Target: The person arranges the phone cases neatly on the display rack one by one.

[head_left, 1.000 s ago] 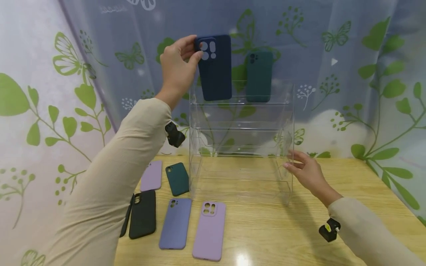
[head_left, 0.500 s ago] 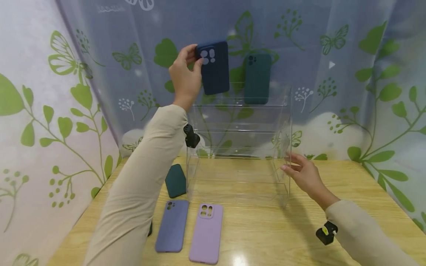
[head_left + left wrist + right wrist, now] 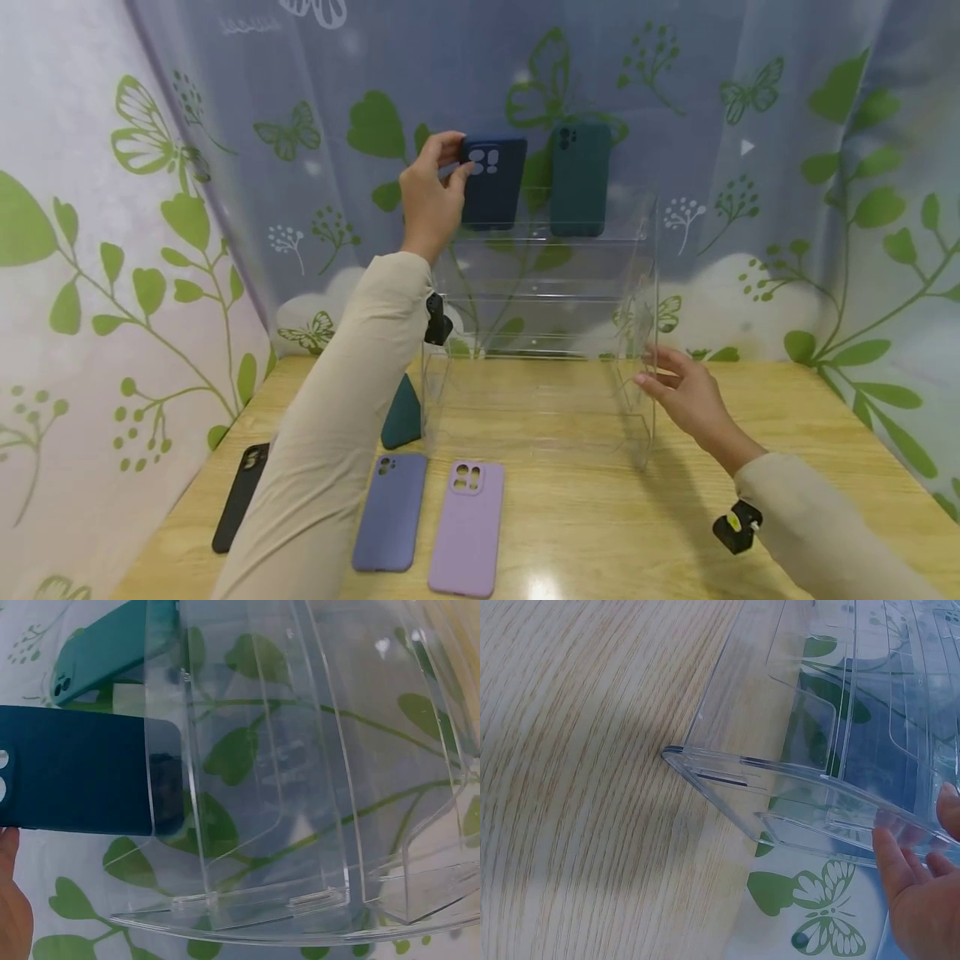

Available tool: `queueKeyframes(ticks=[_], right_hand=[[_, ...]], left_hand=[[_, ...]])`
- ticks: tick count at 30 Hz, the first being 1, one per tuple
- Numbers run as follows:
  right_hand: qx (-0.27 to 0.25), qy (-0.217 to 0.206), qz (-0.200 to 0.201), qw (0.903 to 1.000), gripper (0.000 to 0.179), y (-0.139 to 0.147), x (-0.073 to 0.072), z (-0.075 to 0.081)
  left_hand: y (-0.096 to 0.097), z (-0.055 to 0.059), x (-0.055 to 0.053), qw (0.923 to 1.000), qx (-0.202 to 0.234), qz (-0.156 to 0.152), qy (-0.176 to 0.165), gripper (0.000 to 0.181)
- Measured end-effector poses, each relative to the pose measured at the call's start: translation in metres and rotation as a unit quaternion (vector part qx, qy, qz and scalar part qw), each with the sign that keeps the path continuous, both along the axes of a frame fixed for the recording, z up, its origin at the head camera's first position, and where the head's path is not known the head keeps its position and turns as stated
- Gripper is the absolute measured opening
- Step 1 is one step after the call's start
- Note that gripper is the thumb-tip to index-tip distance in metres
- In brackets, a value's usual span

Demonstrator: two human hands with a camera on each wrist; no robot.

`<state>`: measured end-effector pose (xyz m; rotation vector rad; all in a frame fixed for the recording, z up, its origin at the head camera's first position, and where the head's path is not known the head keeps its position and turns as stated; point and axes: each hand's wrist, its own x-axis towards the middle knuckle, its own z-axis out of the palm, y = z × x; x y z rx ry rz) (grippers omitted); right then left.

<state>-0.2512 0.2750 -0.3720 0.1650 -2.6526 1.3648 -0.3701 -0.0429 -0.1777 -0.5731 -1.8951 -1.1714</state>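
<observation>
My left hand [image 3: 433, 196] pinches a dark blue phone case [image 3: 495, 187] by its upper left edge, thumb beside the camera cutouts. In the left wrist view, the lower end of this blue case [image 3: 90, 771] shows through the clear front lip of the top tier. The tiered stand [image 3: 536, 293] is transparent plastic and stands on the table. A dark green phone case [image 3: 581, 179] leans upright in the same top tier, to the right. My right hand [image 3: 690, 392] holds the stand's right side panel, thumb and fingers around its edge [image 3: 832, 782].
Left of and in front of the stand, phone cases lie on the wooden table [image 3: 600, 517]: a lilac one [image 3: 467, 533], a periwinkle one [image 3: 390, 512], a green one [image 3: 405, 417] and a black one [image 3: 242, 500]. My left sleeve covers part of this area. A patterned curtain [image 3: 675, 67] hangs behind.
My left hand has lifted the blue case slightly, shifted right and lowered it to the top tier beside the green case. My right hand stays at the side panel.
</observation>
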Motion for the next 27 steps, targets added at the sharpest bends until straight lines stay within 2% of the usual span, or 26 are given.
queueKeyframes(ticks=[4, 7, 11, 15, 18, 23, 27], right_hand=[[-0.001, -0.001, 0.003, 1.0000, 0.064, -0.001, 0.002, -0.001], [0.000, 0.000, 0.004, 1.0000, 0.065, -0.001, 0.002, 0.000], [0.002, 0.001, 0.003, 1.0000, 0.066, 0.000, 0.001, -0.001], [0.003, 0.000, 0.002, 1.0000, 0.065, 0.002, 0.000, -0.002], [0.000, -0.001, 0.003, 1.0000, 0.065, 0.002, 0.000, -0.002], [-0.001, 0.000, 0.004, 1.0000, 0.066, 0.000, 0.001, -0.001], [-0.001, 0.001, 0.003, 1.0000, 0.065, -0.001, 0.002, 0.000]], left_hand=[[0.001, -0.004, -0.001, 0.9994, -0.013, 0.017, -0.027, 0.041], [0.003, -0.002, -0.001, 0.9985, 0.000, 0.024, -0.049, 0.047], [0.006, 0.000, -0.001, 0.9971, 0.017, 0.031, -0.067, 0.047], [0.008, 0.000, 0.000, 0.9963, 0.014, 0.040, -0.075, 0.045], [0.010, 0.000, 0.002, 0.9937, 0.010, 0.065, -0.090, 0.045], [0.014, 0.003, 0.006, 0.9833, 0.002, 0.119, -0.138, 0.041], [0.017, 0.006, 0.008, 0.9791, 0.005, 0.140, -0.147, 0.033]])
